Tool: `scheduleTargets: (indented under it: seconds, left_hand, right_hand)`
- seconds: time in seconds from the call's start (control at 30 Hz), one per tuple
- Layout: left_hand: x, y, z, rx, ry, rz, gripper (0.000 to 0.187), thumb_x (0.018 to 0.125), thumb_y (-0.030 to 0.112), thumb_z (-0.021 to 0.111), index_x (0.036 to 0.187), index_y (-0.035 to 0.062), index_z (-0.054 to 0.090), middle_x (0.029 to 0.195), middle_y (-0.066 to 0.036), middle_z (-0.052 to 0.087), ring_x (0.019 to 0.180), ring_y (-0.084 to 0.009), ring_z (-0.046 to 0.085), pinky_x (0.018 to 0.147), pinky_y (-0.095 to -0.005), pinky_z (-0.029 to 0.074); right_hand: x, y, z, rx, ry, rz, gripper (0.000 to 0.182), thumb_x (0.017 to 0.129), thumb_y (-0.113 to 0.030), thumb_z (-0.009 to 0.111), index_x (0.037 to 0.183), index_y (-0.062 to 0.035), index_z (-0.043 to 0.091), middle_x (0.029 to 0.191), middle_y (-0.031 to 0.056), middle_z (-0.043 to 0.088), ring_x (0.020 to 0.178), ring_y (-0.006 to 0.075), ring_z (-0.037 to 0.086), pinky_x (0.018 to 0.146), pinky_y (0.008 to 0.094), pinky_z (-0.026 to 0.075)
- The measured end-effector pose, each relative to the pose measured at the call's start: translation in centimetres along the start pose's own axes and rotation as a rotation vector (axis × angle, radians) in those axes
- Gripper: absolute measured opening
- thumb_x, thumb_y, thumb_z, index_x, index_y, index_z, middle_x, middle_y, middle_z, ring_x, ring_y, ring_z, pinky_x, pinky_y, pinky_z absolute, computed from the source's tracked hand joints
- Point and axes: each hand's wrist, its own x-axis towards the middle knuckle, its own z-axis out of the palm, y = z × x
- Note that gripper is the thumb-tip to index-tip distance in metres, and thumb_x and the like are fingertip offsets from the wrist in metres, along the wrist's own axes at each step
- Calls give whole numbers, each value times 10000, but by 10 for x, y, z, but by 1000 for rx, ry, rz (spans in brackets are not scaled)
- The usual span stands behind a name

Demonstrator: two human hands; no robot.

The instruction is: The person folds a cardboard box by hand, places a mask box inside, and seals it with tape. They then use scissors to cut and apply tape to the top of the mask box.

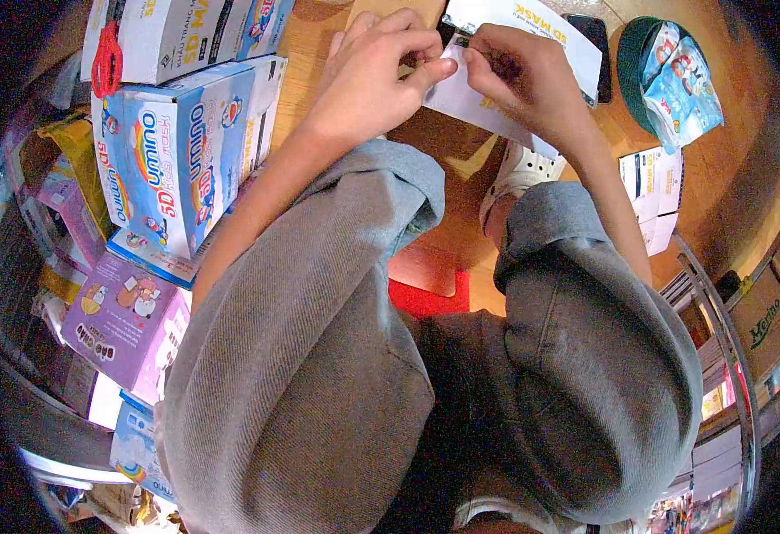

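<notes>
A white mask carton (532, 40) with yellow "5D MASK" lettering lies under my two hands at the top of the view. My right hand (525, 76) is closed, its thumb and fingers pinched at the carton's inner edge. My left hand (385, 76) sits just left of it, fingers curled and thumb pointing towards the right hand; I cannot tell what its fingers hold. A small dark piece (448, 34) with a shiny part shows between the hands. Behind the carton's right side lies a black phone (593, 55).
On the left stand blue-white Umino mask boxes (154, 169), red-handled scissors (106, 60) and a purple box (121, 311). To the right are a dark green round container (635, 76) with blue mask packets (682, 84), another white carton (653, 191) and a metal rail (719, 311).
</notes>
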Motion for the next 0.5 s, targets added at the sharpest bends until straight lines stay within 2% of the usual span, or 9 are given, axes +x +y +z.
scheduleTargets:
  seconds: [0.43, 0.5]
  left_hand:
    - [0, -2, 4, -24, -28, -6, 289, 816, 337, 604, 788, 50, 591, 871, -75, 564, 899, -292, 506, 824, -379, 387]
    - [-1, -1, 2, 41, 44, 72, 259, 823, 313, 605, 811, 54, 605, 883, -74, 582, 884, -284, 526, 802, -372, 413]
  right_hand:
    - [-6, 3, -2, -210, 35, -56, 217, 797, -305, 603, 800, -89, 587, 666, 150, 594, 602, 351, 585, 552, 422, 456]
    - [-5, 2, -4, -222, 0, -57, 207, 800, -300, 597, 809, -93, 585, 671, 149, 597, 611, 354, 587, 553, 425, 455]
